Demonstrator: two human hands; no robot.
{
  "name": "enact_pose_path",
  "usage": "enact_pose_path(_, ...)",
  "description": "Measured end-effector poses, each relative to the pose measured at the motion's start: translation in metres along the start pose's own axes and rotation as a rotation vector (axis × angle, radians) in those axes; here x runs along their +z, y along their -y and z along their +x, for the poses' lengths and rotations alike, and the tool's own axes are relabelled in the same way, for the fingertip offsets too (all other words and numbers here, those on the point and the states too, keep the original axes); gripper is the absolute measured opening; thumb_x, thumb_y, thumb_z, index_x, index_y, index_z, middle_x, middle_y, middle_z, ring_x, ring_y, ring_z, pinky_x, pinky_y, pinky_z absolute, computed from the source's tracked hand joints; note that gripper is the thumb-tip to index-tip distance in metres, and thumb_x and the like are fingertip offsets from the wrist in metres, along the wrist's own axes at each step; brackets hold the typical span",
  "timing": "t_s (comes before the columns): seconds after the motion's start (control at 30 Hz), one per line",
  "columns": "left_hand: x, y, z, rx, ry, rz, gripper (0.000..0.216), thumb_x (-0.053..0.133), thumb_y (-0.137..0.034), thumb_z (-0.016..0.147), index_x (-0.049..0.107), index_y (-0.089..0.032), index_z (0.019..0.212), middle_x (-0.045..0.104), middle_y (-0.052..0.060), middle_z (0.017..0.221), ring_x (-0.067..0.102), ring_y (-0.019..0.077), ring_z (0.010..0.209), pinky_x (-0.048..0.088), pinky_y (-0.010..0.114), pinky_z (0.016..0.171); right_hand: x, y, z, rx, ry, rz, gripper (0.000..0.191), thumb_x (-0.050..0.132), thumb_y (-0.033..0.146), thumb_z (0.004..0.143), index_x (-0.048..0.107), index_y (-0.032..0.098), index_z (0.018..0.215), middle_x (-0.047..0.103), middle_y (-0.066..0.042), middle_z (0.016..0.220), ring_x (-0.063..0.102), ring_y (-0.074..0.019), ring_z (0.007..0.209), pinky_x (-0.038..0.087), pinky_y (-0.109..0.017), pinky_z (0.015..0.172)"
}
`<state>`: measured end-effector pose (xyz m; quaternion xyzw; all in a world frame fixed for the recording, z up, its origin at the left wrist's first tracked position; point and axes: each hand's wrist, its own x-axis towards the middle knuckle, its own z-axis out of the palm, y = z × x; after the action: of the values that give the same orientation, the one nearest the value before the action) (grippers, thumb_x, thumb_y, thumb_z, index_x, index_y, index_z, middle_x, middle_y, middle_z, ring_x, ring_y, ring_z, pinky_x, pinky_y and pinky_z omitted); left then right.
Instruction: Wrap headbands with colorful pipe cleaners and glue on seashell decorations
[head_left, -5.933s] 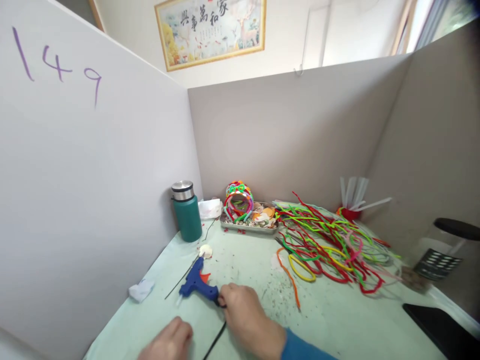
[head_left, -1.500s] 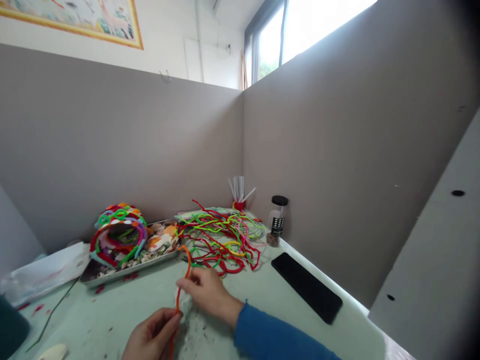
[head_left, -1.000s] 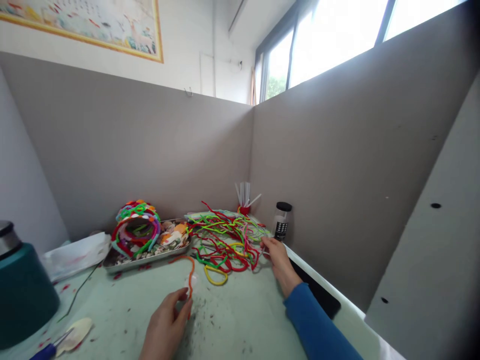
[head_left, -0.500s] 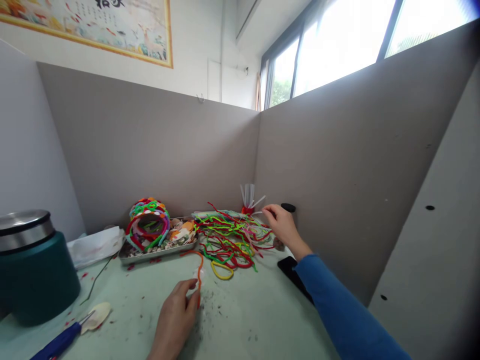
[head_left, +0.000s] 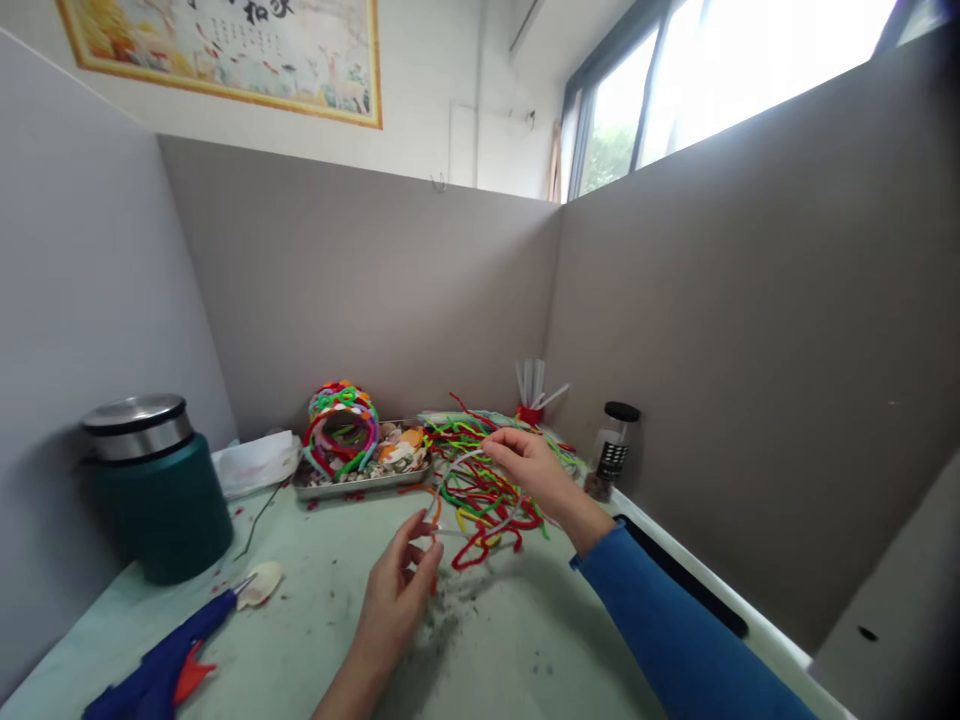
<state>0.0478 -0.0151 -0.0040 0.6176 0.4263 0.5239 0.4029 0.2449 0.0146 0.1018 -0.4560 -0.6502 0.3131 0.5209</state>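
Observation:
My right hand (head_left: pixel 529 470) pinches one end of a pale, whitish pipe cleaner (head_left: pixel 453 466) between thumb and fingertips. The strand curves down to my left hand (head_left: pixel 401 585), where bent fingers meet it, then runs back to the right. An orange pipe cleaner (head_left: pixel 437 508) lies by the left fingertips, partly hidden. Behind and under the hands spreads a tangled pile of pipe cleaners (head_left: pixel 480 478) in red, green and other colours. A bent red pipe cleaner (head_left: pixel 469 560) is at the pile's near edge.
A metal tray (head_left: pixel 352 489) holds shells and a colourful ring-shaped craft piece (head_left: pixel 341 428). To the left stand a teal flask (head_left: pixel 169 510) and a blue glue gun (head_left: pixel 169 650) beside a pale shell-like piece (head_left: pixel 261 584). A black-capped jar (head_left: pixel 613 450) and dark phone (head_left: pixel 686 575) are at right.
My right hand has come back from the pile's far right towards my left hand, bringing the pale pipe cleaner. The red strand now lies nearer. The view has shifted right.

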Motion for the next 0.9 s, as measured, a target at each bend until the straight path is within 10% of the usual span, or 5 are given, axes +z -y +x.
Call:
enact_pose_path(0.17,-0.004,0.003,0.004,-0.053,0.009,0.019,0.033,0.052,-0.043,0.078,0.060,-0.016,0.095,0.065,0.003,0.075,0.050,0.0088,0.046,0.041,0.020,0.045,0.026,-0.010,0.005,0.131,0.149,0.166,0.023,0.059,0.038,0.074,0.059,0.015,0.073,0.042,0.007,0.050,0.030,-0.0046,0.041,0.022,-0.018,0.038)
enact_pose_path(0.33,-0.003,0.012,0.007,-0.260,-0.006,-0.204,0.037,0.048,-0.050,0.076,0.054,-0.016,0.091,0.064,0.001,0.065,0.051,0.0105,0.036,0.036,0.021,0.032,0.026,-0.039,0.010,0.216,0.130,0.481,0.028,0.054,0.037,0.077,0.059,0.017,0.097,0.061,-0.006,0.093,0.058,-0.0123,0.072,0.045,-0.022,0.057)
enact_pose_path(0.53,-0.009,0.017,0.013,-0.331,-0.167,-0.350,0.040,0.051,-0.049,0.074,0.050,-0.015,0.095,0.059,-0.003,0.053,0.049,0.0115,0.033,0.038,0.022,0.031,0.027,-0.092,-0.023,0.360,0.196,0.142,0.025,0.047,0.018,0.071,0.058,0.015,0.093,0.062,-0.006,0.084,0.054,-0.0112,0.056,0.040,-0.023,0.049)
enact_pose_path(0.7,-0.018,0.015,0.016,-0.254,-0.358,-0.394,0.036,0.053,-0.046,0.076,0.052,-0.016,0.096,0.062,-0.003,0.057,0.053,0.0112,0.038,0.042,0.022,0.037,0.040,-0.088,-0.057,-0.185,0.448,-0.431,0.032,0.064,0.031,0.071,0.061,0.021,0.101,0.059,-0.006,0.099,0.052,-0.0185,0.089,0.040,-0.029,0.078)
enact_pose_path(0.9,-0.031,0.013,0.021,-0.216,-0.557,-0.391,0.031,0.053,-0.042,0.076,0.053,-0.017,0.095,0.063,-0.002,0.059,0.055,0.0121,0.041,0.047,0.024,0.041,0.049,-0.082,-0.066,-0.477,0.437,-0.742,0.022,0.047,0.034,0.087,0.061,0.019,0.079,0.059,-0.004,0.079,0.049,-0.0157,0.077,0.035,-0.027,0.069)
